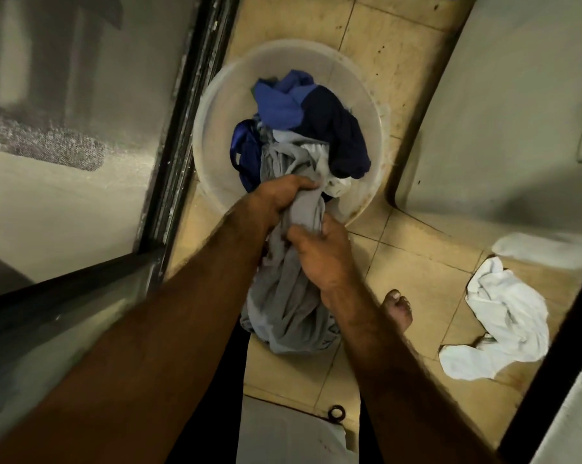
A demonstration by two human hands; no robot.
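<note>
A grey garment (293, 306) hangs bunched over the near edge of a white round basin (216, 105) on the tiled floor. My left hand (279, 195) grips the cloth at the basin's near rim, fingers curled round a twisted fold. Just below it, my right hand (319, 252) holds the same garment, thumb and fingers wrapped round the cloth. Inside the basin lie a light blue garment (279, 102), a dark navy one (339, 128), a shiny blue piece (246, 152) and some white cloth (336, 185).
A dark-framed glass door (182, 128) stands at the left. White cloths (503, 316) lie on the beige tiles at the right, near a wall. My bare foot (398, 309) stands right of the grey garment. A small dark ring (336, 412) lies on the floor.
</note>
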